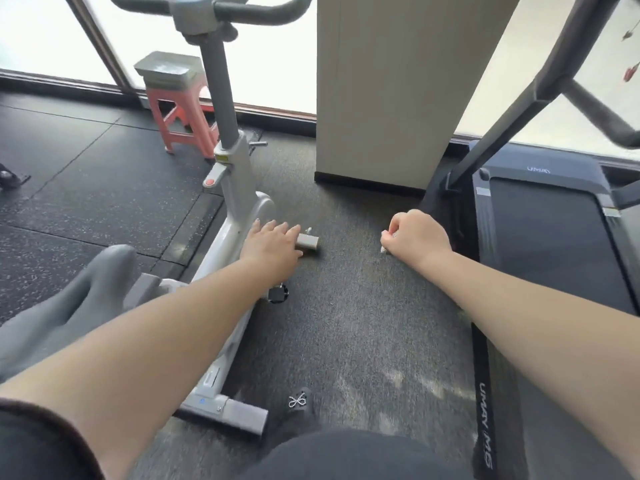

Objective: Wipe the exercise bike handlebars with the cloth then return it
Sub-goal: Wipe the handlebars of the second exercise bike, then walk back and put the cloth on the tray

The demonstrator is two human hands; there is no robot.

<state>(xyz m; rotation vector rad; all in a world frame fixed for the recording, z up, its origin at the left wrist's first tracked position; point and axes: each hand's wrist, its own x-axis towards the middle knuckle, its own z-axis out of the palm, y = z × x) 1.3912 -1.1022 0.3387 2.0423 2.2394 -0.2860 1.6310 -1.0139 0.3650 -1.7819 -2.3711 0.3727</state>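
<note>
the exercise bike (239, 188) stands at your left, its handlebars (263, 10) up at the top edge. both your arms reach forward and down. your left hand (272, 242) is flat, fingers straight. your right hand (417, 235) is curled tight, pinching a scrap of white cloth (383, 249).

Left hand (273, 242) open over exercise bike (239, 188), right hand (415, 235) curled, handlebars (256, 10) above
</note>
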